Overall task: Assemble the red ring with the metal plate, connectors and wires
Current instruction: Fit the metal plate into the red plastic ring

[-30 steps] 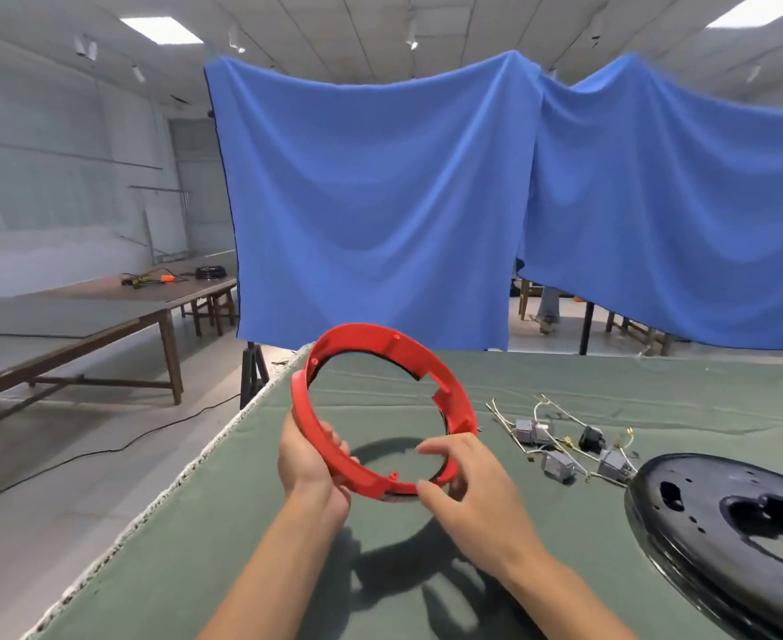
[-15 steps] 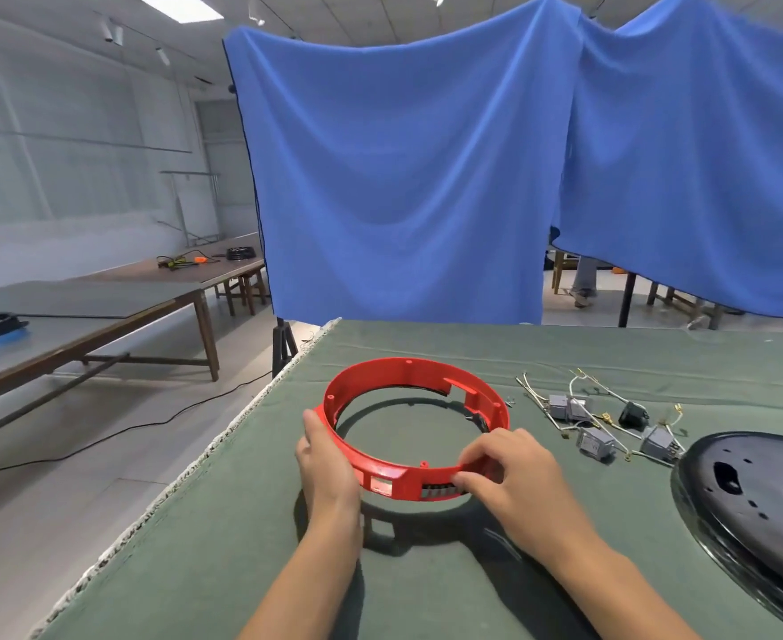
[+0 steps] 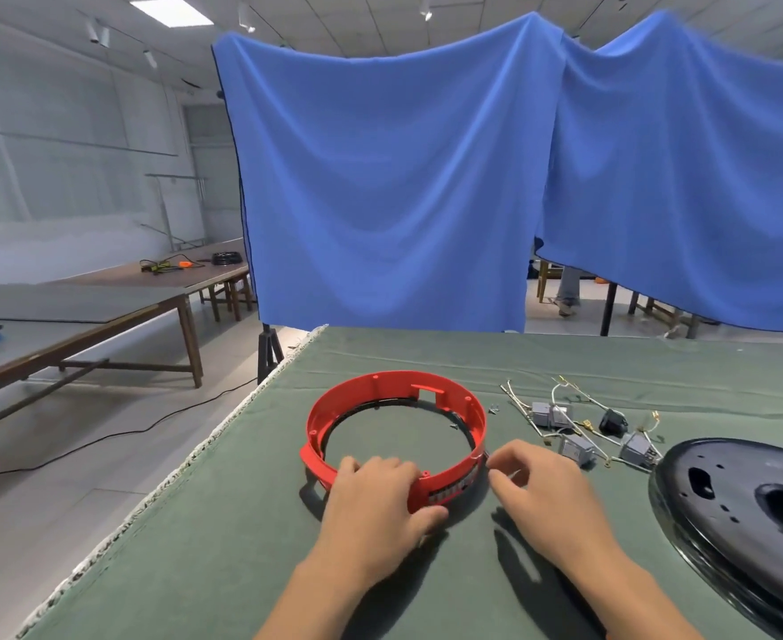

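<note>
The red ring (image 3: 382,385) lies flat on the green cloth of the table (image 3: 426,348). My left hand (image 3: 376,501) grips its near rim, fingers over the top edge and thumb on the outer wall. Just to the right of the ring, my right hand (image 3: 537,482) hovers with loosely curled fingers and holds nothing; its fingertips are close to the rim. Grey connectors with wires (image 3: 579,424) lie in a loose cluster further right. The black metal plate (image 3: 745,505) rests at the right edge, partly cut off.
The table's left edge (image 3: 205,450) runs diagonally close to the ring. Blue cloth (image 3: 426,177) hangs behind the table. A few small screws (image 3: 493,409) lie near the ring's far right side. Wooden benches (image 3: 103,316) stand to the left across the floor.
The ring went from held upright in the air to lying flat on the cloth. My right hand let go of its rim and drew slightly right; my left hand kept hold.
</note>
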Demonstrator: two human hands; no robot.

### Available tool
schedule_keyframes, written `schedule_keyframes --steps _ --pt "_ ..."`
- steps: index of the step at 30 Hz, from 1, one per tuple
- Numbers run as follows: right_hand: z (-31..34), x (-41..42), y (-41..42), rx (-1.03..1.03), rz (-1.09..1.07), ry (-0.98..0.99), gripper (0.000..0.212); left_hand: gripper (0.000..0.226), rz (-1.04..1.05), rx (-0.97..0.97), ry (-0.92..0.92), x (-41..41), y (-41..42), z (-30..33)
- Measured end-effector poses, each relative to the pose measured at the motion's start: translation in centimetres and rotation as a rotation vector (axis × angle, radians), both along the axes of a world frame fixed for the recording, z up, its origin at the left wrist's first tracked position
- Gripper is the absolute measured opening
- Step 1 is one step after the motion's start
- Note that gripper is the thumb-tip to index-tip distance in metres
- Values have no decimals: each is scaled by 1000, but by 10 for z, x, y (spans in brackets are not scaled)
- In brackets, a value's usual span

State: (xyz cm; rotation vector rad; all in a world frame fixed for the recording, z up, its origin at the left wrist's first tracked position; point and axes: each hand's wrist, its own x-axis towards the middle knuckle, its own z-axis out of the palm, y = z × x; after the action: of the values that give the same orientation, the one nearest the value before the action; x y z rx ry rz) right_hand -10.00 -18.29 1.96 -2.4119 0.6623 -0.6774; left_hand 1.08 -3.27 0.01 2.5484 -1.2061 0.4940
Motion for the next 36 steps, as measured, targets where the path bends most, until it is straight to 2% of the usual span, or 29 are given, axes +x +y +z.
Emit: schedule_keyframes --steps 2,3,5,7,10,12,14,17,19,21,23,26,28,30,32,34,36 --pt "0 1 1 3 -8 24 14 25 -10 -50 -47 5 1 1" --pt "-1 2 1 4 -8 27 13 21 -31 -137 -51 7 3 2" --pt "0 2 1 7 -4 32 12 22 -60 -427 9 9 5 6" --pt "-1 2 1 15 -5 31 13 33 -20 -801 171 8 9 15" --pt "-1 3 2 27 1 27 15 38 70 -1447 539 13 14 32" --pt "-1 4 4 28 2 32 15 44 110 -1719 802 21 19 39" --pt "0 3 5 26 3 32 14 47 100 -1868 1006 26 23 40" --pt "1 3 6 23 4 30 14 47 87 -1899 1101 27 25 39" --pt "0 3 6 31 -1 25 15 47 67 -1854 1030 25 25 40" --pt "-1 4 5 36 -1 24 16 46 53 -1690 793 21 25 40" --pt "-2 4 4 39 -4 16 16 47 16 -1375 433 17 25 35" --pt "-3 5 2 29 -17 -2 17 42 1 -794 -55 17 22 28" --pt "-3 7 0 33 -20 -22 17 39 42 -488 -244 16 15 26" --pt "-4 8 -1 55 -26 -54 18 38 95 -151 -200 9 4 23" --pt "-5 8 -2 71 -38 -87 19 34 111 49 -107 3 -4 13" --pt "-4 6 -3 79 -47 -122 19 33 113 130 -53 -6 -9 8" --pt "0 3 -2 85 -55 -157 18 30 115 72 -37 -15 -8 9"
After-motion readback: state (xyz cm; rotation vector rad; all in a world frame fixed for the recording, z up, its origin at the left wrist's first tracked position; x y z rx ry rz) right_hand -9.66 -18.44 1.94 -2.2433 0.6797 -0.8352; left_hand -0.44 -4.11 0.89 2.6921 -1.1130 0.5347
